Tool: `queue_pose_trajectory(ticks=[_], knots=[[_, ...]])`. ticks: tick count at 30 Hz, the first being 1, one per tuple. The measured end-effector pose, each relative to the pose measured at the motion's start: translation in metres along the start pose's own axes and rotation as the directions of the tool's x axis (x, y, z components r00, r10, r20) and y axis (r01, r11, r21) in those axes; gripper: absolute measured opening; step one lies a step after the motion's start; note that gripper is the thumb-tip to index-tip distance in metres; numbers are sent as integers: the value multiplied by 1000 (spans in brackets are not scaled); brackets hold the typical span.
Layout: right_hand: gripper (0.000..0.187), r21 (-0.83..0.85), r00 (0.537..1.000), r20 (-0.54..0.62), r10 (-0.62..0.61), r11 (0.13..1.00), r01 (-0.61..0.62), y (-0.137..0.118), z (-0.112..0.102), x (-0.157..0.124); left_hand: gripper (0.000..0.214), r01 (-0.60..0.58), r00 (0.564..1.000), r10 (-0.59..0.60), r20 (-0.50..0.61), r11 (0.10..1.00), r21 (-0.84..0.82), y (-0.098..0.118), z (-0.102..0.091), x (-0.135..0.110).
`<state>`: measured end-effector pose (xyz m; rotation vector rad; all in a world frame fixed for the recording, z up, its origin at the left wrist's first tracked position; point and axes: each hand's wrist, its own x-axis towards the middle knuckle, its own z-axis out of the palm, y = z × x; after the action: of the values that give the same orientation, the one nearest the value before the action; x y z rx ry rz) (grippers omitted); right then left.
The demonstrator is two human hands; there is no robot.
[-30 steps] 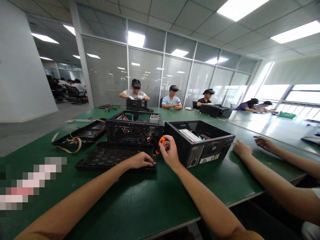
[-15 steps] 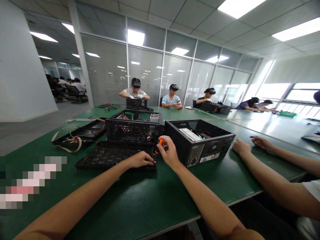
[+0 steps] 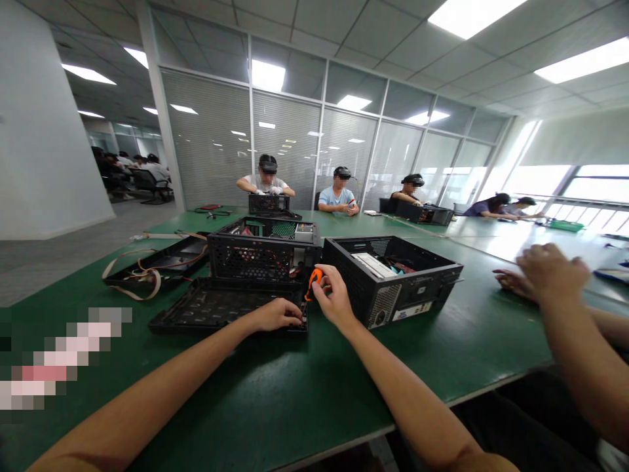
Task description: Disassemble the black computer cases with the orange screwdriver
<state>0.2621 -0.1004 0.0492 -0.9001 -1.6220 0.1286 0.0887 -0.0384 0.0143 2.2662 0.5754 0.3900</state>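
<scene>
My right hand (image 3: 334, 295) grips an orange screwdriver (image 3: 313, 283) between thumb and fingers, its lower end pointing down at the right end of a black computer case panel (image 3: 206, 308). At that same end is my left hand (image 3: 278, 314), fingertips pinched together; whatever they hold is too small to make out. The panel lies flat on the green table, its inner side up. Just behind it stands an open black computer case (image 3: 258, 262). A second open case (image 3: 417, 288), with a white part inside, is right of my right hand.
Left of the cases lies another black panel (image 3: 167, 265) with a pale ribbon cable (image 3: 156, 285) and thin wires. A co-worker's raised hand (image 3: 553, 272) is at the right over the green table (image 3: 275, 400). Across the table, several people sit, some at cases.
The screwdriver has turned in my right hand, showing more of its orange handle. My left hand has barely moved. The co-worker's near hand at right has lifted and moved right, away from the second case.
</scene>
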Motion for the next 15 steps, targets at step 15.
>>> queue_pose_trajectory(ticks=[15], knots=[[32,106,993,-22,114,988,-111,6,4,-1,24,0,1000,0,2,1000,-3,1,0,0]])
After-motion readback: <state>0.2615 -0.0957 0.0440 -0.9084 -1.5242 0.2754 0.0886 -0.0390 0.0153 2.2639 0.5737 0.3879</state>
